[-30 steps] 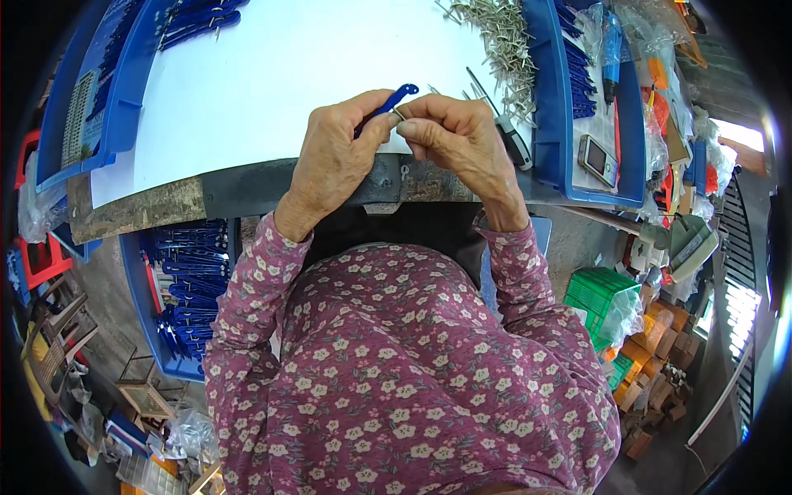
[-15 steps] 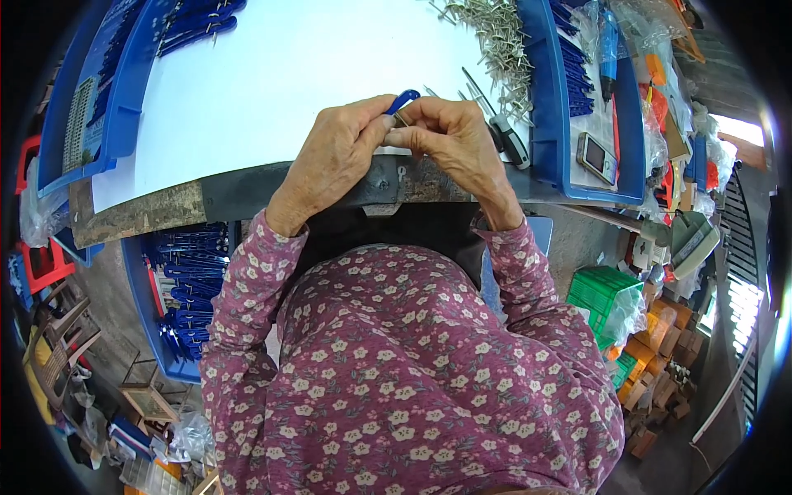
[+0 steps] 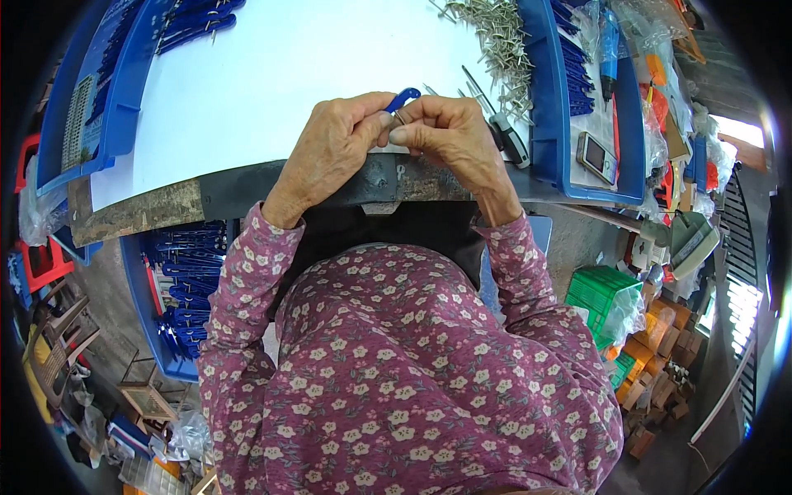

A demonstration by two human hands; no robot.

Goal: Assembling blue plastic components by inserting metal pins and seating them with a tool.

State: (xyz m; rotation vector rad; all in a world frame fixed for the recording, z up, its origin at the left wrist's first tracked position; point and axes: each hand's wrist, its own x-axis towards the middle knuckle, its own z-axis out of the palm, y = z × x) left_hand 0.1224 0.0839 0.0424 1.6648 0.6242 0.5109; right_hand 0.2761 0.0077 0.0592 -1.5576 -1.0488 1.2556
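Over the near edge of the white work surface, my left hand (image 3: 334, 148) is closed on a blue curved plastic handle (image 3: 404, 99), whose rounded end shows above the thumb. My right hand (image 3: 452, 136) pinches a thin metal pin (image 3: 400, 120) against the handle's underside. The fingertips of both hands almost meet, and they hide most of the pin and the lower part of the handle. Just right of my right hand lies a screwdriver (image 3: 511, 142) with a dark grey handle. Beyond it spreads a heap of silvery metal pins (image 3: 499, 49).
Blue handles (image 3: 198, 25) lie at the far left of the surface, beside a blue tray (image 3: 128, 115). A second blue tray (image 3: 549, 157) at the right holds more handles and a small phone (image 3: 596, 157). Below the table edge, a blue bin (image 3: 136, 280) is full of blue pieces.
Both hands stay together around the handle. The handle has risen very slightly, and my left wrist has shifted a little to the left. Grips look the same.
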